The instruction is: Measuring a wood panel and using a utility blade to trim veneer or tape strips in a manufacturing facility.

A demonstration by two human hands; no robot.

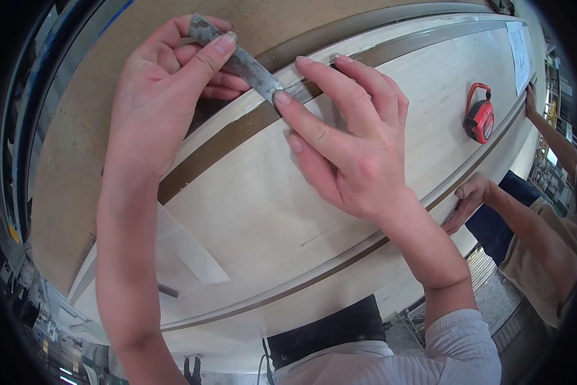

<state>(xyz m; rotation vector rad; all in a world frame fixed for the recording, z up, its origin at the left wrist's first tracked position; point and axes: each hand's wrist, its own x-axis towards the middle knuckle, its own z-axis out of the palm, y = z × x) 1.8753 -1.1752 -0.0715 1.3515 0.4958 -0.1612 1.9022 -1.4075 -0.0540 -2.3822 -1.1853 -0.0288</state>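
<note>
1. Left hand (154, 106) is pinching the metal blade (251, 69), tip on the panel's (256, 199) far brown strip (227, 146).
2. Right hand's (359, 144) spread loosely, index fingertip (283, 97) by that tip.
3. Looks like edge scraping; next move probably wants light pressure.

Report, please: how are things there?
Left hand holding flat metal blade. Right hand open, fingertip at blade's end. Red tape measure rightward, clear of hands.

Hands (157, 96) (bare) on metal strip (252, 72)
</note>
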